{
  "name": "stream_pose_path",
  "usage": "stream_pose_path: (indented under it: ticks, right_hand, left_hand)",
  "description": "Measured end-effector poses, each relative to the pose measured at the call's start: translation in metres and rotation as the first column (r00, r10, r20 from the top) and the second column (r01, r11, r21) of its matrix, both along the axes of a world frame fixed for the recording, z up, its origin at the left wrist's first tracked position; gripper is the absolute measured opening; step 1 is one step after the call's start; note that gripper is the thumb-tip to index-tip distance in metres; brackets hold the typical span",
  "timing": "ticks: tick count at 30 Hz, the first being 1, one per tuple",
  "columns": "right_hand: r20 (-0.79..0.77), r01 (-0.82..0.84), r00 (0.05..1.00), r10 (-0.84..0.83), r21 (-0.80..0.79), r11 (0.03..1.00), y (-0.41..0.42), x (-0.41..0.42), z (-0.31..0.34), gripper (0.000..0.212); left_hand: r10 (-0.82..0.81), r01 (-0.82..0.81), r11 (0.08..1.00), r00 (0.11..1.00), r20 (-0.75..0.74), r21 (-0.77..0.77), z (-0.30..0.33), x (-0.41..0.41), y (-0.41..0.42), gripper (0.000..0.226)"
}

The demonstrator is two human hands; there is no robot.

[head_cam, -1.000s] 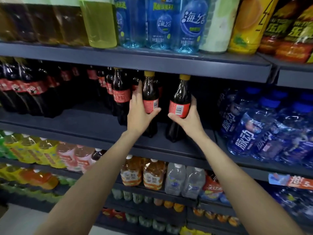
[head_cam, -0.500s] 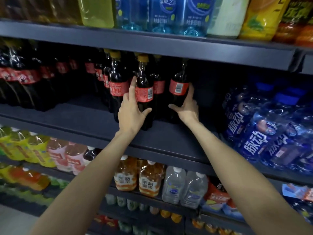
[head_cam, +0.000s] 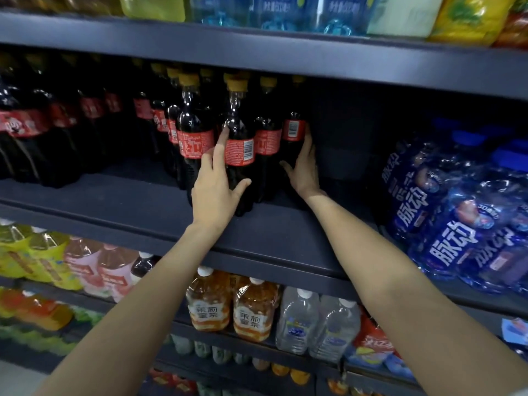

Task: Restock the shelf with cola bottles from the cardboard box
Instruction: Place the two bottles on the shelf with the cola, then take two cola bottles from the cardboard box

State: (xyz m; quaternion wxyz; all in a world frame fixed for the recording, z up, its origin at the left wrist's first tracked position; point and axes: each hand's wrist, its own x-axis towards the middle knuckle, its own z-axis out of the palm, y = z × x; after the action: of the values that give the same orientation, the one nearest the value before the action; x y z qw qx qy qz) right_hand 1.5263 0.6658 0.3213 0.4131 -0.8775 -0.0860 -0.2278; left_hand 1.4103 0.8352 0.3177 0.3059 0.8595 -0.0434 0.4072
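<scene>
Both bare arms outstretched to the dark grey metal shelf (head_cam: pixel 128 201), middle tier of a drinks rack. Left hand (head_cam: pixel 218 184) wrapped on a dark plastic cola bottle with yellow cap and red barcode label (head_cam: pixel 238 144), fingers laid up its left side, thumb hooked across the lower front; bottle upright near the shelf's front edge. Right hand (head_cam: pixel 304 167) cupped against a second yellow-capped cola bottle with a red barcode label (head_cam: pixel 293 132), fingers curled along its right side, thumb toward the base; bottle upright, set farther back, at the right end of the cola group. Between the two, a third cola bottle with red label (head_cam: pixel 267 144), standing just beside both. Left of the left hand, another yellow-capped cola bottle (head_cam: pixel 194 138), touching or nearly touching the held one; which, not clear. More cola in rows behind, and larger dark bottles with red labels (head_cam: pixel 25 127) at far left. Dark open gap on the shelf right of the right hand. Farther right, shrink-wrapped packs of blue-labelled bottles (head_cam: pixel 445 224). Overhead, a shelf of clear blue water bottles (head_cam: pixel 285 10) and yellow drinks. Below, orange tea bottles with white caps (head_cam: pixel 253 312), clear water bottles (head_cam: pixel 297 321), yellow and pink drinks at left.
</scene>
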Motion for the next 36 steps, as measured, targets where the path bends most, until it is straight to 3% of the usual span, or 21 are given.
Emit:
stream_pose_path:
  ticks: [5,11,15,20,23,25,28,31,33,36]
  right_hand:
    - [-0.031,-0.038,0.999,0.038,-0.003,0.999,0.001,0.005,0.007,0.093]
    - [-0.103,-0.013,0.995,-0.016,-0.271,0.963,-0.022,-0.027,0.027,0.076]
    - [-0.015,0.039,0.999,-0.051,-0.432,0.901,-0.035,-0.077,0.037,0.06]
    - [0.326,0.165,0.945,-0.026,-0.405,0.899,-0.056,-0.167,0.044,0.029]
    - [0.53,0.262,0.846,-0.051,-0.331,0.906,-0.069,-0.228,0.038,0.018]
    - [0.586,0.286,0.808,-0.063,-0.297,0.911,-0.08,-0.274,0.024,0.016]
    - [0.467,0.244,0.879,-0.097,-0.266,0.933,-0.094,-0.35,-0.011,0.018]
    - [0.234,0.231,0.956,-0.177,-0.231,0.945,-0.106,-0.436,-0.05,0.02]
    - [0.097,0.257,0.966,-0.242,-0.209,0.944,-0.116,-0.491,-0.073,0.02]
    - [-0.143,0.346,0.915,-0.378,-0.207,0.915,-0.139,-0.579,-0.105,0.027]
  left_hand:
    - [-0.046,0.047,0.999,0.999,-0.022,0.024,-0.005,-0.005,0.0,0.107]
    - [-0.097,0.089,0.995,0.968,-0.23,-0.047,0.003,-0.032,-0.016,0.095]
    - [-0.062,0.031,0.995,0.927,-0.37,-0.09,0.014,-0.064,-0.031,0.078]
    - [-0.102,0.051,0.978,0.963,-0.249,-0.204,0.027,-0.112,-0.054,0.036]
    - [-0.226,0.201,0.941,0.972,-0.063,-0.273,0.024,-0.149,-0.066,0.022]
    - [-0.348,0.34,0.904,0.937,0.015,-0.258,0.012,-0.175,-0.071,0.022]
    - [-0.54,0.51,0.827,0.838,-0.078,-0.236,-0.014,-0.212,-0.075,0.024]
    - [-0.708,0.646,0.702,0.588,-0.391,-0.3,-0.041,-0.25,-0.083,0.023]
    - [-0.702,0.698,0.658,0.433,-0.565,-0.284,-0.06,-0.277,-0.093,0.026]
    - [-0.691,0.696,0.617,0.254,-0.677,-0.369,-0.086,-0.329,-0.118,0.024]
